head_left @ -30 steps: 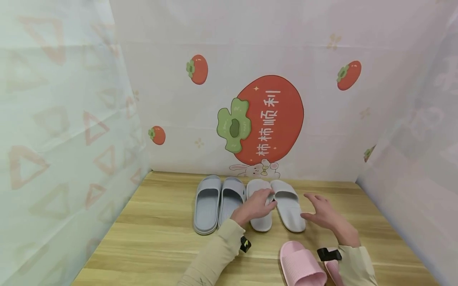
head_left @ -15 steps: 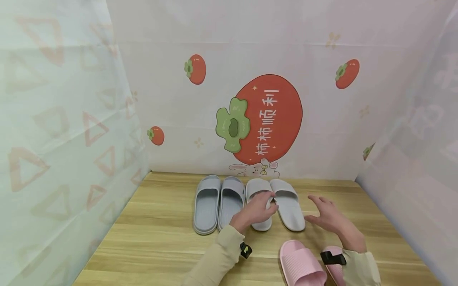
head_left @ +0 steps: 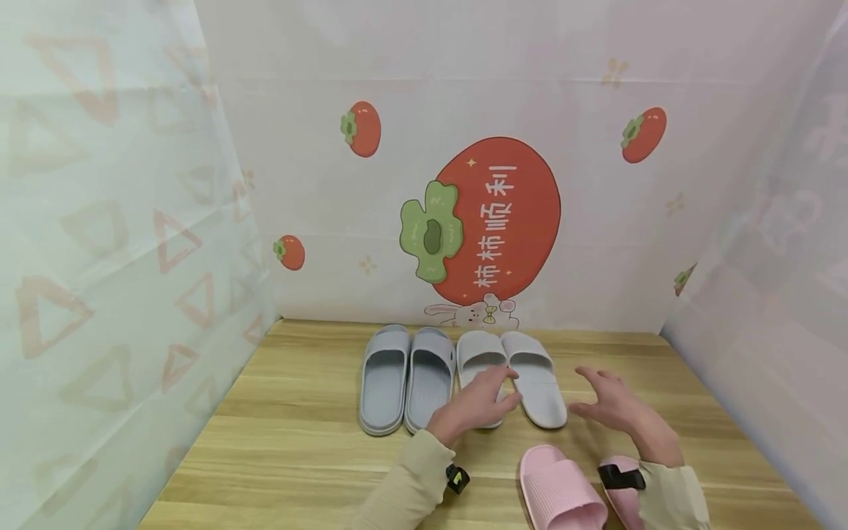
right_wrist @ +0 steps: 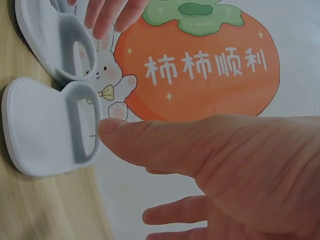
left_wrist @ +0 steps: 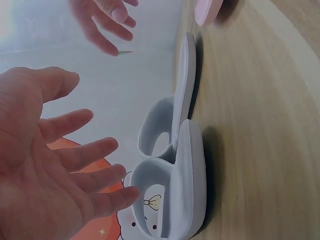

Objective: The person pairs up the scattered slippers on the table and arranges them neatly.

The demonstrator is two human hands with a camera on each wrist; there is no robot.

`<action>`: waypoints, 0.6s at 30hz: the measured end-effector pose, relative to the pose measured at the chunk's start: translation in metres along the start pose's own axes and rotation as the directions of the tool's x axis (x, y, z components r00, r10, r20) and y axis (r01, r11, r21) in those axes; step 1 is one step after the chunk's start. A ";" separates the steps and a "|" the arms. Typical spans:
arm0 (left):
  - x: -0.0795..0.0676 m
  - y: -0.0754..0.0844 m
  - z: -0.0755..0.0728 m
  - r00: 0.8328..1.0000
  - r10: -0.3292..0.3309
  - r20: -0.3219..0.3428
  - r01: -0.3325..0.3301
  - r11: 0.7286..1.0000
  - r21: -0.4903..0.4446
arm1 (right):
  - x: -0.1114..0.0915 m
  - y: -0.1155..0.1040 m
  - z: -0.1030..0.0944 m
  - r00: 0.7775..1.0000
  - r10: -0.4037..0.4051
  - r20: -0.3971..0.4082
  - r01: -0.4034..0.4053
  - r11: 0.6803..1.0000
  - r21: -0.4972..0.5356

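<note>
Two light grey slippers stand side by side near the back wall: the left one (head_left: 482, 346) partly behind my left hand, the right one (head_left: 538, 390) angled outward at its heel. My left hand (head_left: 480, 401) hovers over the left light grey slipper, fingers spread and holding nothing. In the left wrist view that hand (left_wrist: 55, 165) shows its palm, apart from the slippers. To the right of the pair, my right hand (head_left: 612, 405) is held above the floor with fingers loosely spread. Its thumb (right_wrist: 150, 140) overlaps a slipper strap (right_wrist: 90, 125) in the right wrist view.
A pair of darker grey slippers (head_left: 384, 390) stands left of the light pair. Nearer me lie a pink slipper (head_left: 563, 493) and a second pink slipper (head_left: 623, 500), partly under my right wrist. White printed sheets (head_left: 596, 280) wall in the wooden floor (head_left: 285, 442).
My right hand has drawn slightly to the right, away from the light grey slippers. My left hand has shifted a little right and toward me. The slippers have stayed in place.
</note>
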State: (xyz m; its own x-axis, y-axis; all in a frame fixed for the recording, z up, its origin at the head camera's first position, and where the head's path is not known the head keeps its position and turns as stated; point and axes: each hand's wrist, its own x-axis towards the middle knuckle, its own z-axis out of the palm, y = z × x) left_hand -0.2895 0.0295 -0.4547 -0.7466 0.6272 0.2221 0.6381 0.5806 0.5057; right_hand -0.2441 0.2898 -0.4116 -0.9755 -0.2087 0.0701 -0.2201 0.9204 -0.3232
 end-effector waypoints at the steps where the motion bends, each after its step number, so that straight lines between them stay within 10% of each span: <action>1: -0.001 0.002 0.000 1.000 0.004 0.003 -0.004 1.000 0.001 | -0.001 0.000 -0.002 1.000 -0.008 0.000 0.008 1.000 0.003; 18: -0.009 0.023 0.010 0.992 0.100 0.077 -0.105 0.993 0.056 | -0.016 0.010 -0.016 0.993 0.015 0.115 -0.024 0.997 0.072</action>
State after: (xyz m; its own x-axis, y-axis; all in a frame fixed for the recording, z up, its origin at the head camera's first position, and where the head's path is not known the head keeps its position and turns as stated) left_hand -0.2659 0.0428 -0.4534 -0.6621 0.7204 0.2067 0.7223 0.5398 0.4322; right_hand -0.2306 0.3079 -0.4009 -0.9719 -0.2314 -0.0439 -0.1963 0.8989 -0.3918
